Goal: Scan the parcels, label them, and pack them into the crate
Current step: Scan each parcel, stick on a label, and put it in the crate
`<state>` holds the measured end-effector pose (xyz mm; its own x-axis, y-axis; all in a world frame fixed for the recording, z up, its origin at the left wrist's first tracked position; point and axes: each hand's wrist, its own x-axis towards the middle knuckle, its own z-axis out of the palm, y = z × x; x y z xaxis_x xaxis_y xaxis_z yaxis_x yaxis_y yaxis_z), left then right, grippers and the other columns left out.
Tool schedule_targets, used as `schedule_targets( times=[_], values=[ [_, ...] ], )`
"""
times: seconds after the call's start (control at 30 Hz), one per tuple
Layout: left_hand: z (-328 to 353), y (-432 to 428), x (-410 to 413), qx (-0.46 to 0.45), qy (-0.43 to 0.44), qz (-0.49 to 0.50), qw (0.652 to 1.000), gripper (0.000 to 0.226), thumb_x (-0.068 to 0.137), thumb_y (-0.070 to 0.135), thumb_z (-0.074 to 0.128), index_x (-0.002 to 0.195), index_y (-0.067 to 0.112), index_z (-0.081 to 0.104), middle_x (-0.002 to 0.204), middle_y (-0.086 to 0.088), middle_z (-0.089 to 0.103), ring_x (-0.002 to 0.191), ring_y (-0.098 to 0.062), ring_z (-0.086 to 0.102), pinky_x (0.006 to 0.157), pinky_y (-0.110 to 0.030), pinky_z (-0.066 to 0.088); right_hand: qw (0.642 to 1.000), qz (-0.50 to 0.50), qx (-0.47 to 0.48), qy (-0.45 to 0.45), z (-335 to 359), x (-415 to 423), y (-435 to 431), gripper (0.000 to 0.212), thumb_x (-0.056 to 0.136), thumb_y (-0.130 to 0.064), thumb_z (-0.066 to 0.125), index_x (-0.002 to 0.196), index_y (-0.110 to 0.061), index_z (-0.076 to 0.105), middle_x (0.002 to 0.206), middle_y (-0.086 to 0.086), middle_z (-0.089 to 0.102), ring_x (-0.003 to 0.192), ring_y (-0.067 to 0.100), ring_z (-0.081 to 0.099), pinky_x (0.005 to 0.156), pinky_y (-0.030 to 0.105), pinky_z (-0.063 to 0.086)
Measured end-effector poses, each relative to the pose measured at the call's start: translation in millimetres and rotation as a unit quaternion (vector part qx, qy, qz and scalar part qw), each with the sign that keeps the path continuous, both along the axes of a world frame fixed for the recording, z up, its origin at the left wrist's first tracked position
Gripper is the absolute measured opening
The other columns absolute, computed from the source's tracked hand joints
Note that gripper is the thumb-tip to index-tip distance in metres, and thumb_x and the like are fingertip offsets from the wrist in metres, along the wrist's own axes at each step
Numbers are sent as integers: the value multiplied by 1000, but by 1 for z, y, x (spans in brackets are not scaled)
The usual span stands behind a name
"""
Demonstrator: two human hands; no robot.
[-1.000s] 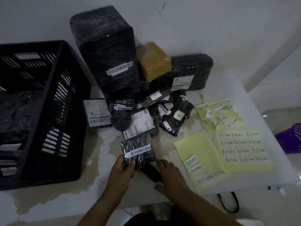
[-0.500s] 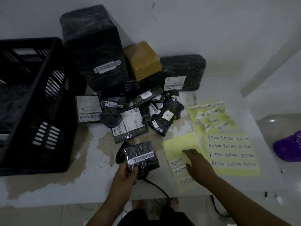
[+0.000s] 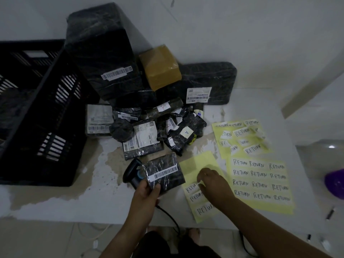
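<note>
Near the white table's (image 3: 104, 207) front edge, the left grip (image 3: 147, 192) clasped a small black film-wrapped parcel (image 3: 165, 174) over a black handheld scanner (image 3: 132, 171). The right grip (image 3: 214, 185) curled onto a pale yellow label sheet (image 3: 201, 161); whether it pinched a label was unclear. A black slatted plastic crate (image 3: 46, 127) lined the left edge.

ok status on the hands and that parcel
Left hand grips small black parcel. Right hand touches yellow label sheet. Scanner tucked against parcel.

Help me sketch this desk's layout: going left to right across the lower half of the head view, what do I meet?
Black crate → barcode scanner → small black parcel → right hand → full RETURN label sheet → purple container.
</note>
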<state>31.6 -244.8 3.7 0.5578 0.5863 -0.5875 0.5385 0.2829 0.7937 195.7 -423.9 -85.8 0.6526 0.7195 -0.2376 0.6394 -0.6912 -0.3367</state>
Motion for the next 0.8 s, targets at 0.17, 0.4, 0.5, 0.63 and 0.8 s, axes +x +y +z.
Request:
schedule_targets(
  times=[0.17,0.4,0.5,0.63,0.8],
  values=[
    [-1,-6,6,4,4,6,1000,25,103,20,58,126,11,59,114,-4,73,105,-18,71,90,-38,57,1000,4,0,12,5,3,0,8,92,-16,51,91,-17,58,95,0,57,84,21,54,60,36,51],
    [4,-6,11,29,-1,14,999,15,104,18,56,114,26,63,106,-7,74,101,-35,70,94,-51,56,999,-16,36,34,19,9,-4,17,104,-28,31,104,-16,43,63,-7,41,48,6,35,44,25,22],
    [8,-6,12,24,-11,15,1000,23,105,18,52,127,23,57,114,-8,72,97,-26,72,93,-45,58,998,-26,32,47,21,9,-7,17,105,-30,30,106,-17,41,61,-5,46,45,8,37,42,26,23],
    [14,-7,16,-28,-43,36,998,43,108,15,45,150,22,38,134,-2,63,99,-21,76,97,-48,56,990,-51,80,105,24,14,-9,10,104,-27,34,103,-18,37,59,-4,47,43,10,38,42,24,24],
    [17,-11,19,-37,-53,36,997,34,108,13,43,138,29,46,130,3,66,101,-23,75,102,-51,52,979,-64,125,150,27,19,-10,12,102,-23,43,97,-16,35,57,-4,42,41,9,37,42,23,27]
  ],
)
